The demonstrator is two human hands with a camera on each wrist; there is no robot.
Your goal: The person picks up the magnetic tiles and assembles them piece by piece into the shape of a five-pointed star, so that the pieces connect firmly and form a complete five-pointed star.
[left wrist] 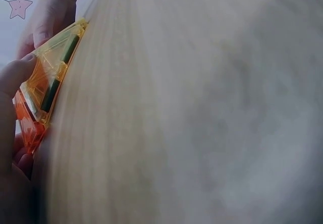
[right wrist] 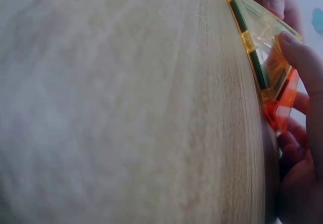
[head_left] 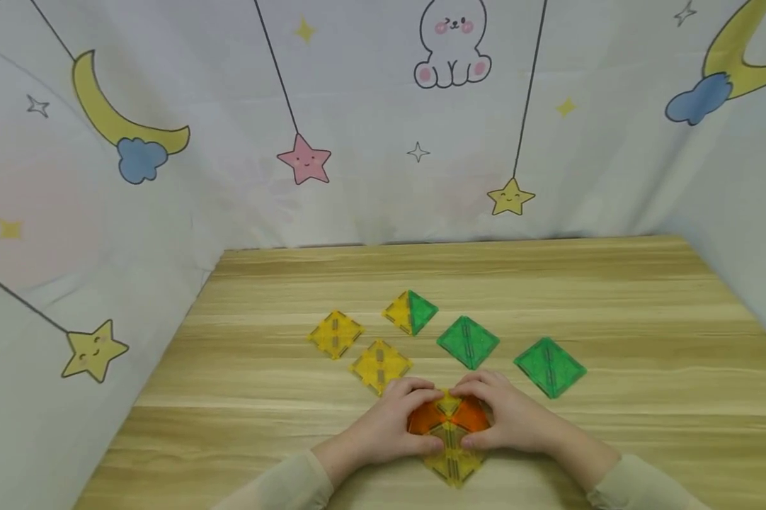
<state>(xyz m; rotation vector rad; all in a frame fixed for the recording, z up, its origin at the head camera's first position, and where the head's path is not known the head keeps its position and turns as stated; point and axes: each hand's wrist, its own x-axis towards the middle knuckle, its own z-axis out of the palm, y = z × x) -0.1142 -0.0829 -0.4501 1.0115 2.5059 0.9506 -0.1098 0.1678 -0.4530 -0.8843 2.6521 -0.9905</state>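
A raised cluster of translucent yellow magnetic tiles (head_left: 454,464) and orange magnetic tiles (head_left: 472,413) stands near the table's front. My left hand (head_left: 398,421) grips its left side, thumb on the near face and fingers round the far side. On the opposite side my right hand (head_left: 507,418) holds it the same way. Both wrist views show a yellow triangle tile (right wrist: 247,40) sloping up from the tabletop, dark magnet strips along its bottom edge. Beside it an orange tile (left wrist: 33,133) shows under the fingers. The cluster's far side is partly hidden by the hands.
Beyond the hands lie a yellow tile pair (head_left: 335,334), another yellow pair (head_left: 379,365), a yellow-and-green pair (head_left: 422,312), a green pair (head_left: 468,341) and a further green pair (head_left: 550,367). A patterned cloth (head_left: 370,205) hangs behind the wooden table (head_left: 243,397).
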